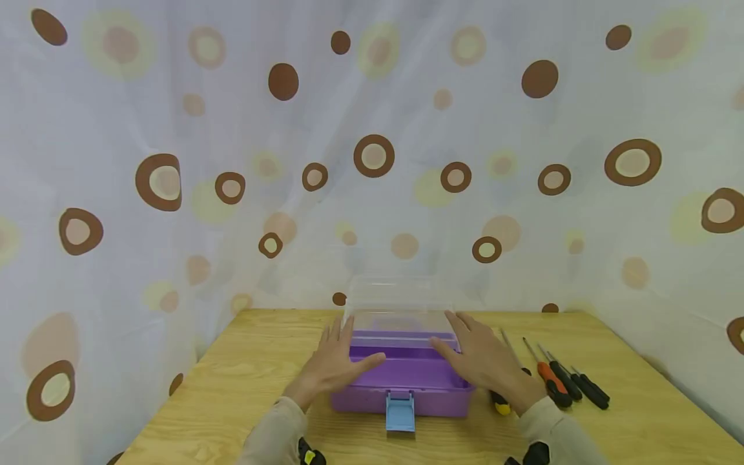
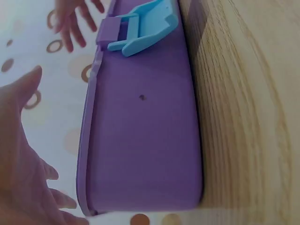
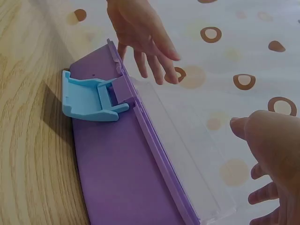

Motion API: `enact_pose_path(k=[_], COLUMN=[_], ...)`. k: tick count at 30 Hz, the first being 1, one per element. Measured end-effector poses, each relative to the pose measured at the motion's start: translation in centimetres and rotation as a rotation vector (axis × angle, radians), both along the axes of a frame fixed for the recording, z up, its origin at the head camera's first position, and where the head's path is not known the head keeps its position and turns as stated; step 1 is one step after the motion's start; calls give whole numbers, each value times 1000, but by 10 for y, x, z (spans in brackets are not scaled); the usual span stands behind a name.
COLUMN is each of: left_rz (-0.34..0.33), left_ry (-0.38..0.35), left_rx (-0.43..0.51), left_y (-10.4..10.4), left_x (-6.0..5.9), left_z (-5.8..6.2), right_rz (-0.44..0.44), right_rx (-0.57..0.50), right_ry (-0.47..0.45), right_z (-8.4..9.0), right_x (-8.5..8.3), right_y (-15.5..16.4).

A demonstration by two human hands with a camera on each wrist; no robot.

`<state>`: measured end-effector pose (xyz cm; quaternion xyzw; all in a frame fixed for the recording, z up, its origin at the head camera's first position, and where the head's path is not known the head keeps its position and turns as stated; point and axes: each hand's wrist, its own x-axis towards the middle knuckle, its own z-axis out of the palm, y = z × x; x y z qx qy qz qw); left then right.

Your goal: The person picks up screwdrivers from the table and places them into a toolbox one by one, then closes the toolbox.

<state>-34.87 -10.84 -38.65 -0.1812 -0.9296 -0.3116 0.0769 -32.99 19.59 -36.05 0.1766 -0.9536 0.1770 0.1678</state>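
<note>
I'd worry that the clear lid (image 1: 401,316), open toward twelve, could drop forward if the left hand (image 1: 331,365) or right hand (image 1: 487,354) nudges it; both are spread, gripping nothing. The purple box (image 1: 438,403) lies between them, long axis nine-to-three, blue latch (image 1: 400,413) facing six.

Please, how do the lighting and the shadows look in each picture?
Head view: bright light, the clear lid nearly lost against the pale cloth; left wrist view: dimmer, no strong glare on the purple box; right wrist view: also dim, a soft shadow on the wooden table beside the blue latch.
</note>
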Motion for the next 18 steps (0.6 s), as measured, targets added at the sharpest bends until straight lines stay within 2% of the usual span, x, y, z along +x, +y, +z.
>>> enact_pose_path(k=[6, 11, 15, 18], left_rz=[-181, -216, -218, -204], left_ry=[-142, -276, -299, -321], left_rx=[351, 481, 551, 600], left_y=[-22, -32, -35, -33], left_x=[0, 8, 10, 10], left_z=[-12, -26, -34, -35], right_rz=[-22, -66, -96, -126], right_rx=[-87, -129, -163, -169], right_ry=[69, 117, 133, 102], right_z=[-11, -20, -27, -35], right_x=[-2, -2, 1, 5], right_y=[15, 29, 40, 51])
